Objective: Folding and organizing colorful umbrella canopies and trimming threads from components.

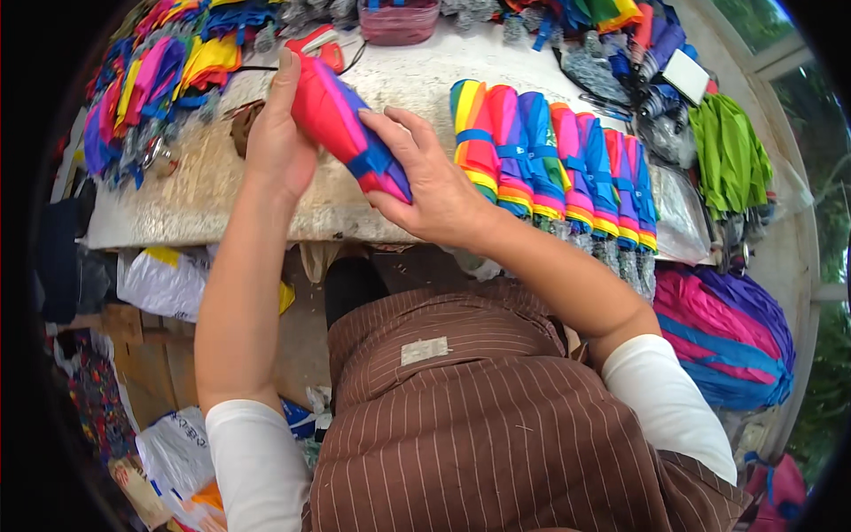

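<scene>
A folded umbrella [330, 111] in red, pink and purple is held up above the worktable, tilted, with a blue strap around its lower part. My left hand [282, 133] is closed around its far side, thumb pointing up along the cloth. From the other side my right hand [433, 182] grips the lower end near the strap, its fingers curled over the fabric. To the right of my hands, several folded rainbow umbrellas [523, 155] lie side by side, each bound with a blue strap, plastic-wrapped handles toward me.
Loosely folded colourful umbrellas [146, 80] are heaped at the far left of the worn white table [168, 217]. A red-and-white tool [324, 49] and a pink container [399, 22] sit at the back. Green umbrellas [731, 151] hang at the right, above a large colourful bundle [722, 332].
</scene>
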Available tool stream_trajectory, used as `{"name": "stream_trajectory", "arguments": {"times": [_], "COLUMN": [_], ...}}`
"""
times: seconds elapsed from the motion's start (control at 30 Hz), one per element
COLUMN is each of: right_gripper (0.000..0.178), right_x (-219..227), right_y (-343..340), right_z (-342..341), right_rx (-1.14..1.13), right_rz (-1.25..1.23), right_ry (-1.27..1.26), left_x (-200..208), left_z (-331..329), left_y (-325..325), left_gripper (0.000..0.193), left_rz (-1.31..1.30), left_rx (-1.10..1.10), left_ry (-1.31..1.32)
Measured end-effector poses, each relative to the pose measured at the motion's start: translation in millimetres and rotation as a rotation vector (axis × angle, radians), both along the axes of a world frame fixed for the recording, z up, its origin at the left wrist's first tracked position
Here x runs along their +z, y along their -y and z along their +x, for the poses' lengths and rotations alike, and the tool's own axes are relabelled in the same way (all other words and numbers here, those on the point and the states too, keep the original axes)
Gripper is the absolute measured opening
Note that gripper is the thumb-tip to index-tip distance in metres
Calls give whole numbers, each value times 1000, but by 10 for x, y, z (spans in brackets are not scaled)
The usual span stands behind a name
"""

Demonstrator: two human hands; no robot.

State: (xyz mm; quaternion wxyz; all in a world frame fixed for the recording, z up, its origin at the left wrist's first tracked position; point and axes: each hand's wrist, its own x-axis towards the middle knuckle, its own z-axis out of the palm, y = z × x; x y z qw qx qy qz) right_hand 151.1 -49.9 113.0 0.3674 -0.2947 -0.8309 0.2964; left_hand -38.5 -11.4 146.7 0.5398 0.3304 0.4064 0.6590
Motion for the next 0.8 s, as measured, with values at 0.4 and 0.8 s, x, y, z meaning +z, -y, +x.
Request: {"name": "stream_trajectory", "arguments": {"times": [0.4,0.8], "right_gripper": [62,47], "right_x": [-766,-655], "right_y": [-323,-13], "right_z": [33,14], "right_rx": [-461,-477], "right_rz": [344,361], "right_ry": [759,847], "left_x": [-1227,-1037], "left_z": [-689,233], "left_y": [-633,-149], "left_gripper": [76,80], "left_rz": [-235,-266], "left_rx": [217,82], "left_ry": [-1958,-1918]}}
